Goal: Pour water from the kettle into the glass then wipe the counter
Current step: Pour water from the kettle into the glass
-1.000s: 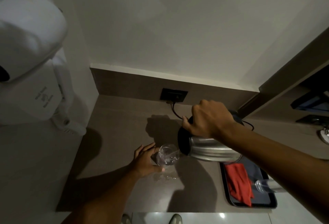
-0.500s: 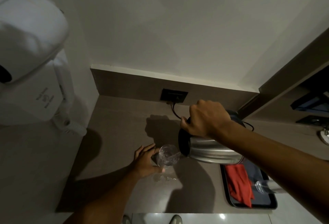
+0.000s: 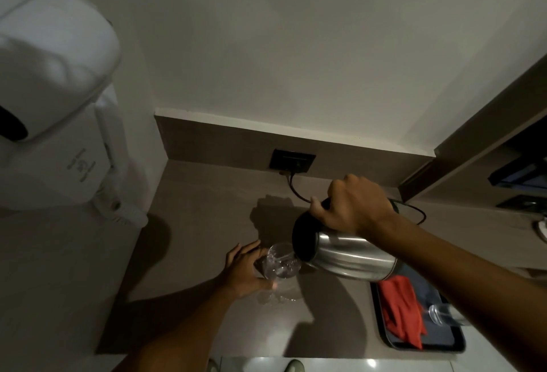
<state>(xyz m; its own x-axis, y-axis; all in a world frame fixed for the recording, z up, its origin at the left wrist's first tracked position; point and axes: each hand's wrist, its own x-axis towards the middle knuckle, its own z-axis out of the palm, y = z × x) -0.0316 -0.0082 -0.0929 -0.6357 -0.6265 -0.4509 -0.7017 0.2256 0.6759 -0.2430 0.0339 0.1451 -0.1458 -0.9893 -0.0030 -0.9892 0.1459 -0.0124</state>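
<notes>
A steel kettle (image 3: 346,256) with a black lid hangs tipped far to the left, its lid end right over the rim of a clear glass (image 3: 281,262). My right hand (image 3: 352,206) grips the kettle's black handle from above. My left hand (image 3: 245,271) is wrapped around the left side of the glass, which stands on the brown counter (image 3: 195,223). Some water shows in the glass. A wet patch (image 3: 276,297) glints on the counter just in front of it. A red cloth (image 3: 402,309) lies on a dark tray (image 3: 420,348) at the right.
A second clear glass (image 3: 444,314) lies on the tray beside the cloth. A black wall socket (image 3: 292,160) with a cord sits on the backsplash behind the kettle. A white wall-mounted appliance (image 3: 50,105) fills the left side. A dark shelf unit (image 3: 503,164) rises at the right.
The kettle stays tipped over the glass with only slight shifts of my right hand. My left hand keeps holding the glass in the same spot.
</notes>
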